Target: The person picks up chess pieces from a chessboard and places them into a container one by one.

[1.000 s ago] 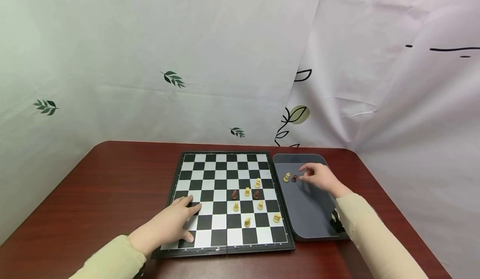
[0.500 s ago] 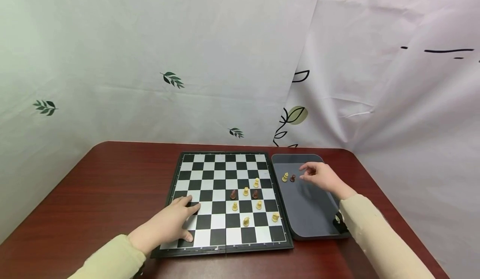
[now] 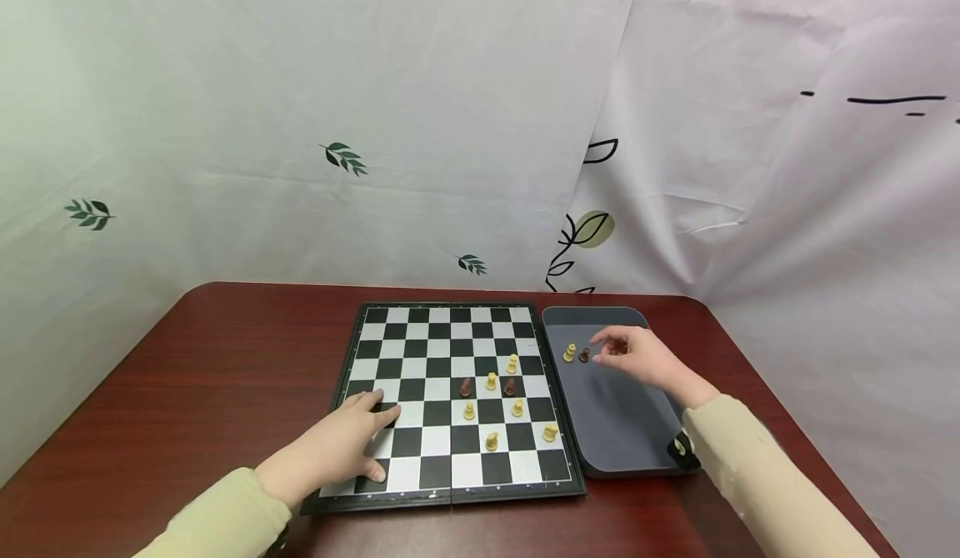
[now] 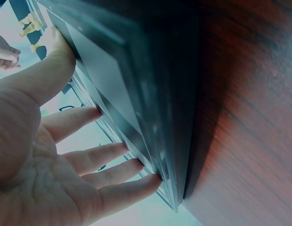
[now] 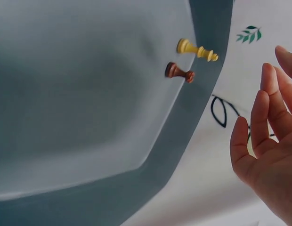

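Observation:
My left hand (image 3: 330, 449) rests on the near left corner of the black-and-white chessboard (image 3: 441, 341), fingers spread. The left wrist view shows its fingertips (image 4: 153, 181) touching the board's edge. Over the grey tray (image 3: 615, 433), my right hand (image 3: 647, 359) hovers with loosely bent fingers and nothing visible between them. Just left of its fingertips, a yellow king (image 5: 195, 50) and a shorter brown chess piece (image 5: 177, 71) stand upright in the tray. On the board's right half are several yellow pieces (image 3: 491, 381) and two brown ones (image 3: 465, 388).
The tray lies right against the board's right side on a dark red wooden table (image 3: 247, 358). A pale patterned cloth (image 3: 450, 124) hangs behind the table. A black device (image 3: 681, 449) sits at my right wrist.
My right hand has shifted slightly left, closer to the brown piece in the tray. My left hand has stayed put, and the pieces stand as before.

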`<state>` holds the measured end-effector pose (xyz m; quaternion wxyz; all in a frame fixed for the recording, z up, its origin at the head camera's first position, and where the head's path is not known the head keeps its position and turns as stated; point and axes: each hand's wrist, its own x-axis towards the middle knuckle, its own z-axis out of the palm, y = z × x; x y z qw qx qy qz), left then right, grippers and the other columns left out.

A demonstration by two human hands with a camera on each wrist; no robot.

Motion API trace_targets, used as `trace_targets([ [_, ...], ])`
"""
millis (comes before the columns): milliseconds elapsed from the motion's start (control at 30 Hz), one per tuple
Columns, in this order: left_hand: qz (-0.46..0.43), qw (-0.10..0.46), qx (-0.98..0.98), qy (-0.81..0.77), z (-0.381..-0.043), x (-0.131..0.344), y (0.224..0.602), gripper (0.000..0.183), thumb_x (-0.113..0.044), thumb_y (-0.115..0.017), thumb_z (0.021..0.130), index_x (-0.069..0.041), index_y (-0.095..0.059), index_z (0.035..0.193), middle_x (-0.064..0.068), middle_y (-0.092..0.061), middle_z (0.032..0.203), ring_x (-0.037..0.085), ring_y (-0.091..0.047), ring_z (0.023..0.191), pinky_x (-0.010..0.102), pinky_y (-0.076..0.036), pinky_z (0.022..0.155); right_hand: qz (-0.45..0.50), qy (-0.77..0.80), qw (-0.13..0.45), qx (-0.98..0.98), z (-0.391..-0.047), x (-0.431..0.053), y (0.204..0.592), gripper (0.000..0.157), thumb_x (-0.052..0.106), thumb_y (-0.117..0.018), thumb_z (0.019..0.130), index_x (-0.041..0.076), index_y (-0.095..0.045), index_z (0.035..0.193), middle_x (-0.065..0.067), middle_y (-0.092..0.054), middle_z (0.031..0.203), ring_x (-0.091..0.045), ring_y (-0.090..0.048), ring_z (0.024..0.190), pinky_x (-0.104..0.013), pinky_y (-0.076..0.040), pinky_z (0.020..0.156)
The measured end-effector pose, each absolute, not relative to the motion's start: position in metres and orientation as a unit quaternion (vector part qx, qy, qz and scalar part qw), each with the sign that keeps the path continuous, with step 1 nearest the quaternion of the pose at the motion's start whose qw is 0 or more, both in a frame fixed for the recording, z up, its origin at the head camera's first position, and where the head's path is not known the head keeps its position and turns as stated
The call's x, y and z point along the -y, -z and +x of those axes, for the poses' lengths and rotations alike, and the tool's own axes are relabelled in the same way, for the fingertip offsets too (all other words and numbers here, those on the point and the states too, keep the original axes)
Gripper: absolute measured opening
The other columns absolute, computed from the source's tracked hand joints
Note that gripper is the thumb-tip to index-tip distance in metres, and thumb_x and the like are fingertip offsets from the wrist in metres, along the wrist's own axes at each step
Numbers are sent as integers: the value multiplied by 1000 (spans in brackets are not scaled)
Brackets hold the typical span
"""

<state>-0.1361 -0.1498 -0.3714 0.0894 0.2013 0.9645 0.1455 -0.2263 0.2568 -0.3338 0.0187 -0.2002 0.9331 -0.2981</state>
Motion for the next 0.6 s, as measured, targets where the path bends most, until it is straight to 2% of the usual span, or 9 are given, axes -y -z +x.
trace_targets([
  [600, 202, 88, -964, -147, -136, 150, 372, 83, -32, -85, 57, 1, -57, 128, 33, -44, 135, 51, -41, 125, 58, -40, 98, -274, 291, 47, -915, -201, -235, 339, 22, 14, -71, 84, 3, -68, 103, 6, -60, 77, -3, -53, 72, -22, -46, 63],
])
